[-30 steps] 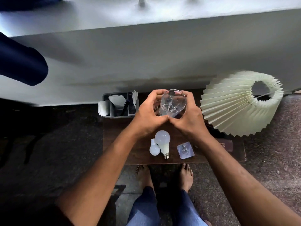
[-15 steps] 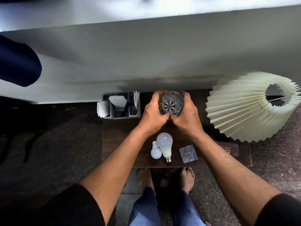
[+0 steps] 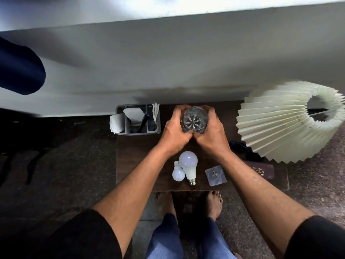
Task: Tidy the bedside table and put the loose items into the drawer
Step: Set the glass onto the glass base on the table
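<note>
Cupping an empty glass (image 3: 194, 119), both hands (image 3: 193, 133) flank it.

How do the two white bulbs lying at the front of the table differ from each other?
The large bulb has a much bigger globe than the small bulb. The large bulb lies with its metal cap toward the person and globe toward the wall; the small bulb lies the other way, globe toward the person. The large bulb's silver bayonet cap shows; the small bulb's base looks white. Both are frosted white, lie side by side touching, and neither hand is on them.

Head view, seemingly straight down
</note>
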